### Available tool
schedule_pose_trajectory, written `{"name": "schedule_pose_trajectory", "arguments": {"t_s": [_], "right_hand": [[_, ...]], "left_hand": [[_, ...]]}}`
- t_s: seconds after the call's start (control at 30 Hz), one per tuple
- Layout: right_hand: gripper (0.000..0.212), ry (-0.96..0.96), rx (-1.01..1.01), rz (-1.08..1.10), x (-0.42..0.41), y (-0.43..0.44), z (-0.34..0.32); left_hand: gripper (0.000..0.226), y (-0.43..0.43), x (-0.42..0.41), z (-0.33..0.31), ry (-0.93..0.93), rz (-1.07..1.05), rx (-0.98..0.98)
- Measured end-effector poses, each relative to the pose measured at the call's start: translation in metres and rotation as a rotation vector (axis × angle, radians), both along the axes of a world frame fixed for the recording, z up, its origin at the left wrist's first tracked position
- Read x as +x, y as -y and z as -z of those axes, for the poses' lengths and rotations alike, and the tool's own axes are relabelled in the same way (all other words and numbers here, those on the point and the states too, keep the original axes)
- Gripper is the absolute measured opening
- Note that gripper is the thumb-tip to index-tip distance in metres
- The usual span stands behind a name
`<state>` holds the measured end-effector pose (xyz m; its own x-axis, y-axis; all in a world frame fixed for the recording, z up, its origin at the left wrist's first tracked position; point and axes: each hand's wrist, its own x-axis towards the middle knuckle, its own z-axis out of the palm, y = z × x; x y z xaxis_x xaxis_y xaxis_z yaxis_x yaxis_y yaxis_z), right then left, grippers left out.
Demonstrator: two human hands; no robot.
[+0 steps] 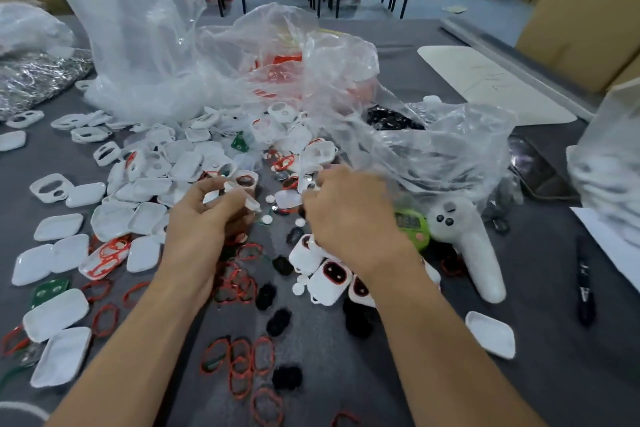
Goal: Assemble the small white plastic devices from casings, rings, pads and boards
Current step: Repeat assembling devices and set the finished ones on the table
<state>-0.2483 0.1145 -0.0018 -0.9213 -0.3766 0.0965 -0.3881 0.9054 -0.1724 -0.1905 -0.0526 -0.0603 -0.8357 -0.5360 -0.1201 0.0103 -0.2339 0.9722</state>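
Observation:
My left hand (204,215) grips a small white casing piece (242,199) at the middle of the grey table. My right hand (349,215) is curled just right of it, its fingertips at a white part (306,184); motion blur hides what they pinch. White casing halves (138,184) lie heaped ahead and to the left. Red rings (239,362) and black pads (286,377) are scattered in front of me. Assembled white devices with red-ringed holes (329,282) sit under my right wrist. A green board (48,291) lies at the left.
Crumpled clear plastic bags (214,55) hold more parts behind the heap. A white handheld controller (474,246) and a green timer (410,224) lie at the right, with a black pen (585,284) further right. A silvery bag (34,76) sits far left.

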Motion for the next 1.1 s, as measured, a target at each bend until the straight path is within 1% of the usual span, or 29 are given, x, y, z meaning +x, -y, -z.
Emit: {"name": "schedule_pose_trajectory", "arguments": {"t_s": [0.03, 0.1, 0.13, 0.17, 0.2, 0.23, 0.3, 0.37, 0.4, 0.53, 0.63, 0.7, 0.77, 0.9, 0.97, 1.03, 1.1], "right_hand": [[0.024, 0.04, 0.08, -0.076, 0.004, 0.004, 0.004], [0.012, 0.086, 0.135, -0.189, 0.014, 0.012, 0.006], [0.018, 0.102, 0.118, -0.223, 0.016, 0.014, 0.009], [0.018, 0.128, 0.073, -0.24, 0.014, 0.016, 0.011], [0.01, 0.163, 0.027, -0.237, 0.012, 0.018, 0.011], [0.011, 0.201, -0.02, -0.227, 0.01, 0.019, 0.012], [0.027, 0.267, -0.07, -0.194, 0.005, 0.018, 0.008], [0.031, 0.249, -0.092, -0.162, 0.001, 0.016, 0.005], [0.032, 0.237, -0.101, -0.139, -0.001, 0.015, 0.003], [0.029, 0.116, -0.067, -0.091, -0.005, 0.023, -0.002], [0.026, 0.154, -0.14, -0.114, -0.006, 0.039, 0.001], [0.02, 0.182, -0.114, -0.132, -0.005, 0.051, 0.008], [0.018, 0.133, -0.084, -0.116, -0.003, 0.062, 0.017], [0.025, 0.06, -0.096, -0.05, -0.007, 0.069, 0.024], [0.022, 0.045, -0.088, -0.019, -0.01, 0.067, 0.027], [0.017, 0.052, -0.138, -0.005, -0.013, 0.061, 0.03], [0.016, 0.122, -0.337, 0.001, -0.016, 0.053, 0.031]], "left_hand": [[0.01, -0.001, 0.0, 0.0, 0.002, 0.015, -0.014], [0.004, -0.002, 0.001, -0.001, 0.0, 0.033, -0.024], [0.002, -0.002, 0.001, -0.001, -0.009, 0.032, -0.011], [0.002, -0.001, 0.001, -0.001, -0.022, 0.029, 0.007], [0.003, 0.0, 0.001, -0.002, -0.033, 0.024, 0.027], [0.005, 0.002, 0.002, -0.004, -0.039, 0.011, 0.048], [0.018, 0.008, 0.004, -0.008, -0.043, -0.021, 0.096], [0.029, 0.017, 0.006, -0.014, -0.043, -0.05, 0.134], [0.031, 0.021, 0.007, -0.017, -0.041, -0.065, 0.146], [0.023, 0.032, 0.009, -0.022, -0.094, -0.1, 0.194], [0.015, 0.036, 0.009, -0.02, -0.105, -0.126, 0.164], [0.012, 0.039, 0.009, -0.019, -0.1, -0.17, 0.143], [0.009, 0.043, 0.009, -0.018, -0.071, -0.22, 0.092], [0.02, 0.041, 0.009, -0.018, -0.059, -0.222, 0.002], [0.021, 0.04, 0.009, -0.017, -0.064, -0.213, -0.014], [0.017, 0.039, 0.008, -0.017, -0.063, -0.201, -0.012], [0.023, 0.039, 0.008, -0.016, -0.068, -0.179, -0.01]]}}
